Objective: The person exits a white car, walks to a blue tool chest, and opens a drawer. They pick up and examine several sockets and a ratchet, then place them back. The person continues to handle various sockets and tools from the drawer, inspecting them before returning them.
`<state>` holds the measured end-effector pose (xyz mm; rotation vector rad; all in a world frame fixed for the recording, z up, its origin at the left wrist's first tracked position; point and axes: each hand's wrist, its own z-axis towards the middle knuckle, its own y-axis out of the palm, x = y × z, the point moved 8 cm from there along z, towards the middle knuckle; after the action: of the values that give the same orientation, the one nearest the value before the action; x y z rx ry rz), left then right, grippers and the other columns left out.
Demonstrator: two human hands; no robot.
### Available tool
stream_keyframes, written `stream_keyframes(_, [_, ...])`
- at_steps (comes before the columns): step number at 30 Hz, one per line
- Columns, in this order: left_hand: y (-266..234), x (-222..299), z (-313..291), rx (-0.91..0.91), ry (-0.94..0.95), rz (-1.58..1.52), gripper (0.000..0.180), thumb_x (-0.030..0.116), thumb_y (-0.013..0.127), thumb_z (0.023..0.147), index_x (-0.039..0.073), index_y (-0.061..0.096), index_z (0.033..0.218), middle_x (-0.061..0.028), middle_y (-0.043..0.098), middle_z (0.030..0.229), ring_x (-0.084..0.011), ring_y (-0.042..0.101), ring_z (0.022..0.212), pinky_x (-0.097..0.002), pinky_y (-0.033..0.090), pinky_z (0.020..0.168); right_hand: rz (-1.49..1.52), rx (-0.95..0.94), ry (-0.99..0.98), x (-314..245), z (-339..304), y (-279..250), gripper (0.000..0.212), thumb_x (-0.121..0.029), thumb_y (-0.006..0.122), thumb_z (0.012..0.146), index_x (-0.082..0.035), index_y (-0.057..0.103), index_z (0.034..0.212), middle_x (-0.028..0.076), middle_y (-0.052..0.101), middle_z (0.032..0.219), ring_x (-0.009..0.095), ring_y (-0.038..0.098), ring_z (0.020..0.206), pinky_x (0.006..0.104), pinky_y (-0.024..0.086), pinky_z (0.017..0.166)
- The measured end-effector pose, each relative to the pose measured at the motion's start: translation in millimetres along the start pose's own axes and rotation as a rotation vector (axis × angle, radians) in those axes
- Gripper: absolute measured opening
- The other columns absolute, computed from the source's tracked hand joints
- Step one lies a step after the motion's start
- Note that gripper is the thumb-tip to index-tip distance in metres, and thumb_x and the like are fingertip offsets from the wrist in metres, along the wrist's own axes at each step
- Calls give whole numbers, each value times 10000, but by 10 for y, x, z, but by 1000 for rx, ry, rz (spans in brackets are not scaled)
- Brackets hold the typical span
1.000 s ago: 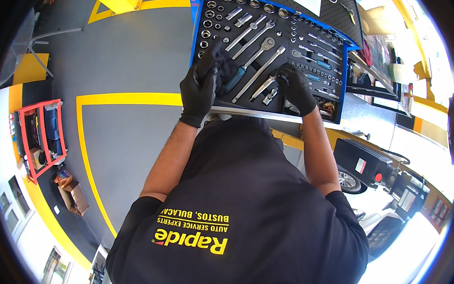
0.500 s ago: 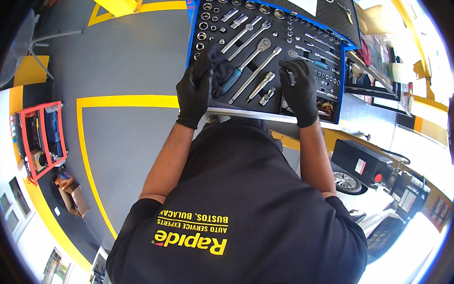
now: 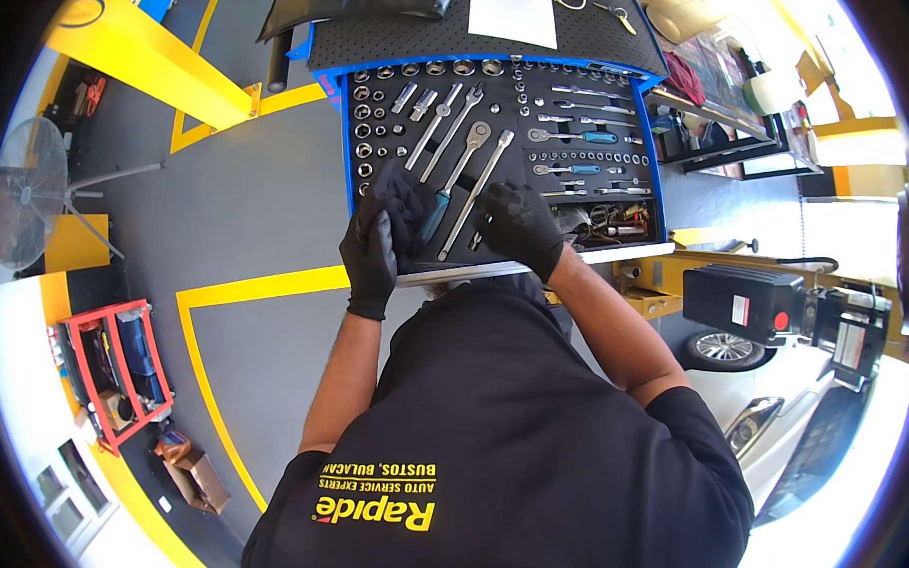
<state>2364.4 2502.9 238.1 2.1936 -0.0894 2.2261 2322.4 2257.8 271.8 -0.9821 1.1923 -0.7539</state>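
Note:
My left hand (image 3: pixel 372 259), in a black glove, is closed on a bunched dark cloth (image 3: pixel 404 201) at the left side of an open tool drawer. My right hand (image 3: pixel 525 227), also gloved in black, reaches down over the drawer's front middle with its fingers curled; whatever lies under the fingertips is hidden. A small piece of a metal tool (image 3: pixel 475 240) peeks out beside it. Between my hands lie a ratchet (image 3: pixel 459 172) with a teal handle and a long chrome bar (image 3: pixel 478 195), slanted in the dark tray. Sockets (image 3: pixel 362 112) line the tray's left and back edges.
Smaller teal-handled ratchets (image 3: pixel 598 137) and thin bars lie at the drawer's right, above an open compartment (image 3: pixel 618 222) of loose parts. A white paper (image 3: pixel 512 17) rests on the cabinet top. A yellow post (image 3: pixel 157 64) and a fan (image 3: pixel 29 194) stand left.
My right hand has moved left and nearer, from the drawer's right part onto the tools at its front middle. My left hand keeps the cloth. The whole view has shifted.

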Motion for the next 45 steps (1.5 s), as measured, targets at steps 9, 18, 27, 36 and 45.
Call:
stream_keyframes(9, [598, 237, -261, -572, -375, -222, 261, 150, 659, 1061, 37, 627, 1294, -45, 701, 1203, -112, 659, 1096, -301, 525, 984, 1481, -164, 500, -365, -156, 31, 388, -238, 799, 1013, -13, 689, 1309, 71, 740, 1185, 97, 662, 1104, 300, 554, 930])
stream_keyframes(18, [762, 380, -86, -577, -380, -292, 203, 128, 673, 1048, 17, 639, 1215, -42, 722, 1184, -124, 673, 1103, -321, 537, 940, 2036, 167, 485, -118, -421, -460, 383, -238, 655, 1065, -33, 626, 1386, 74, 722, 1260, 171, 690, 1139, 388, 559, 1004])
stream_keyframes(27, [1131, 909, 71, -265, 394, 528, 351, 198, 684, 1020, -14, 611, 1291, -226, 661, 1260, -398, 658, 1156, -474, 534, 971, 1234, 512, 400, 78, -263, -424, 435, -379, 531, 1093, -50, 639, 1356, 131, 701, 1211, 296, 658, 1121, 496, 481, 1072])
stream_keyframes(36, [1747, 1208, -644, -717, 693, 400, 917, 522, 671, 1024, -73, 331, 1634, -302, 332, 1694, -498, 244, 1605, -533, 184, 1324, 1097, 597, 440, 267, -309, -376, 392, -328, 586, 1062, -34, 631, 1318, 106, 680, 1106, 276, 660, 1003, 446, 536, 929])
stream_keyframes(45, [1868, 1046, -461, -1092, -3, -166, 831, 457, 675, 1045, -65, 378, 1620, -263, 469, 1629, -352, 402, 1566, -459, 286, 1291, 1890, 924, 319, 1290, -380, -1407, 269, -290, 473, 1159, -60, 587, 1237, 83, 723, 967, 239, 698, 845, 392, 596, 772])
